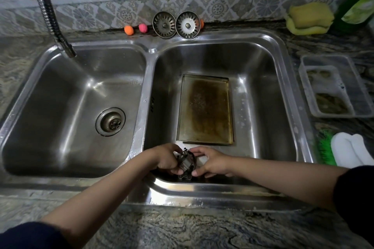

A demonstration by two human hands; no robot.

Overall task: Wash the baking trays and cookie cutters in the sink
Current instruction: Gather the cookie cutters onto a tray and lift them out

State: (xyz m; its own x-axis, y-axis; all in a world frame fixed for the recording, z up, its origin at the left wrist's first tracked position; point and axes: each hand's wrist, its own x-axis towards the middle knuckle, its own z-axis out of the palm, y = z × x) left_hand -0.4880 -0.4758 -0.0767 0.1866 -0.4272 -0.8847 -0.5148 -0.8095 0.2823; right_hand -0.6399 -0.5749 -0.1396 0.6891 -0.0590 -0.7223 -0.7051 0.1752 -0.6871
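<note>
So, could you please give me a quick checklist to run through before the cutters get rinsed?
1. Cutters held firmly: ok. Left hand and right hand both grip the cutters over the right basin.
2. Water running: not ok. No stream shows at the tap.
3. Tap over the cutters: not ok. It hangs over the left basin.
4. Tray clean: not ok. It lies stained in the right basin.
5. Sponge within reach: cannot tell. It sits on the counter at the far right.
6. Left drain unplugged: ok. Both strainers stand behind the sink.
</note>
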